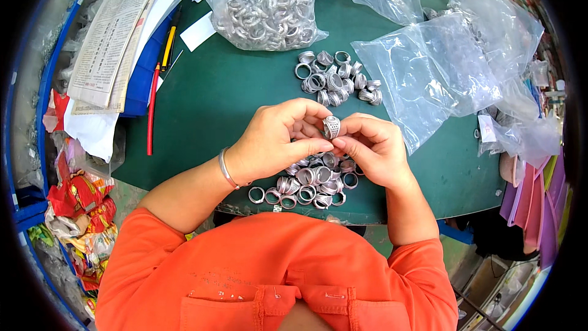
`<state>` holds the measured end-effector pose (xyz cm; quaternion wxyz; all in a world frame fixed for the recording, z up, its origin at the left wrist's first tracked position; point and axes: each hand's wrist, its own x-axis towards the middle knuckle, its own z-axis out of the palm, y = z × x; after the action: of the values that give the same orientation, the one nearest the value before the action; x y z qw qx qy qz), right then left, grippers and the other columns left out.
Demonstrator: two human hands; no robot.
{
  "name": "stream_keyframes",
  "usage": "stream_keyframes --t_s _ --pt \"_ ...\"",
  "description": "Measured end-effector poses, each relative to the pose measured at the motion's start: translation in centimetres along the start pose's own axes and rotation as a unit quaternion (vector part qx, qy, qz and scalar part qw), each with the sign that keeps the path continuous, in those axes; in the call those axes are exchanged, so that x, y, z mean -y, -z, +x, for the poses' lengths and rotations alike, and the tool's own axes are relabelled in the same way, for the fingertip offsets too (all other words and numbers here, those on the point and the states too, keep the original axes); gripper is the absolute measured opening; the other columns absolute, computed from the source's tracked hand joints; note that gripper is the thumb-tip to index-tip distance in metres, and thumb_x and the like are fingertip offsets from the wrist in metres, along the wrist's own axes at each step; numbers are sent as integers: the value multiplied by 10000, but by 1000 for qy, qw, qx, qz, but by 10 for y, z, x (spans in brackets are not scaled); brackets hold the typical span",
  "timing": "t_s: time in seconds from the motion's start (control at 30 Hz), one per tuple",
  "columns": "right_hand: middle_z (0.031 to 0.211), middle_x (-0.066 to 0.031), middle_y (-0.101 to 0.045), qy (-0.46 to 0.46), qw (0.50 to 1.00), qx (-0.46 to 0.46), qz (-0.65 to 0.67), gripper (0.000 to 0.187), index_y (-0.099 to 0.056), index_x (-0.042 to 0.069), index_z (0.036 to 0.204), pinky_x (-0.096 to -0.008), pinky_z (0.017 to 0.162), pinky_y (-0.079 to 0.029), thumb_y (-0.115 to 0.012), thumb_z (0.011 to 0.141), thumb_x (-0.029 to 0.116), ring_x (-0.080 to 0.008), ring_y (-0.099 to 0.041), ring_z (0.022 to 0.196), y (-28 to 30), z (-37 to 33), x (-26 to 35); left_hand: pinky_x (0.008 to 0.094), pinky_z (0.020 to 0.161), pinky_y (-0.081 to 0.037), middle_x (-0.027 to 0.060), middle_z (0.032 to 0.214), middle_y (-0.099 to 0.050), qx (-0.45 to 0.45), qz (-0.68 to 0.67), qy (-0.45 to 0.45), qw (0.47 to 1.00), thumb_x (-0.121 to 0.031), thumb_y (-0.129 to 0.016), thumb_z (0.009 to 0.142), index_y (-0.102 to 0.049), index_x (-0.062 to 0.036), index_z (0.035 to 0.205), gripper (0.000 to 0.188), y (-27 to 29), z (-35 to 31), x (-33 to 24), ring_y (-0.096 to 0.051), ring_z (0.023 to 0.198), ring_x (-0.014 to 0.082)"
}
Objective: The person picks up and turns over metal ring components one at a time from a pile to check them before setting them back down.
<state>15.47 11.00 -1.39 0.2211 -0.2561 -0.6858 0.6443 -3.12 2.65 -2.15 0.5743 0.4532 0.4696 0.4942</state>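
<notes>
So we've got one patterned silver-grey ring (331, 126) held up between both hands, above the green table (202, 101) and between two loose heaps; it sits right in front of the chest, probably because that's where the eyes get the best look at the dotted face, which is turned upward to us.

The near pile (315, 185) lies against the table edge, just below the hands, and the far pile (337, 76) lies just beyond the fingers; our guess is they're split like that so both stay in easy reach without mixing. The bulging clear bag (263, 18), full of similar rings, stands further back, likely to leave elbow room; the loose clear plastic (422, 67) spreads off to the right, and the red pen (151, 116) lies left beside the blue tray (137, 89), both well apart from the hands, so nothing crowds the fingers.

Now the grip; the left hand (275, 132) curls in from its side, thumb and index closed down to about the ring's width, with the ring between them; the right hand (373, 147) pinches from the other side, thumb and index nearly together on the band; the thumb tips come close to touching just below it. Both look clamped lightly on that ring, we'd say; exactly which left fingertips press is partly hidden, so we can't tell.
</notes>
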Motion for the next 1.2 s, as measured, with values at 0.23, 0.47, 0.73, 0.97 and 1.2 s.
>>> stream_keyframes --t_s 0.23,0.47,0.73,0.97,1.2 --pt "839 -66 -590 -6 999 19 39 85 -611 -54 914 -219 603 -482 -605 857 9 -93 -589 707 -1 0 -3 272 794 -529 101 980 -623 -1 -20 22 1000 75 -619 815 -506 42 1150 356 -1 1 1 -628 913 157" --pt "774 -81 -607 110 986 10 -123 80 -635 -13 891 -264 610 -468 -630 813 3 -147 -592 694 1 4 -1 263 790 -526 87 974 -622 -8 -50 7 999 47 -632 824 -512 37 1145 343 -2 1 2 -622 917 148" --pt "812 -91 -607 89 992 19 -90 151 -643 -4 958 -267 620 -467 -611 810 -14 -156 -586 706 0 3 -2 285 811 -529 107 1034 -603 -28 15 -51 998 79 -634 800 -491 26 1150 382 -2 0 4 -613 945 159" --pt "828 -92 -605 77 995 30 -47 139 -640 -15 962 -259 631 -462 -606 829 4 -148 -583 715 0 2 -3 291 812 -528 124 1053 -613 -41 81 -109 990 84 -668 763 -473 3 1177 465 -2 -1 2 -617 950 171" --pt "858 -98 -622 161 983 54 -66 136 -642 -4 945 -271 640 -465 -648 828 65 -170 -590 734 5 7 -6 285 806 -522 118 1022 -644 -62 207 -198 956 51 -705 743 -495 -3 1160 470 -4 -3 0 -636 910 165"
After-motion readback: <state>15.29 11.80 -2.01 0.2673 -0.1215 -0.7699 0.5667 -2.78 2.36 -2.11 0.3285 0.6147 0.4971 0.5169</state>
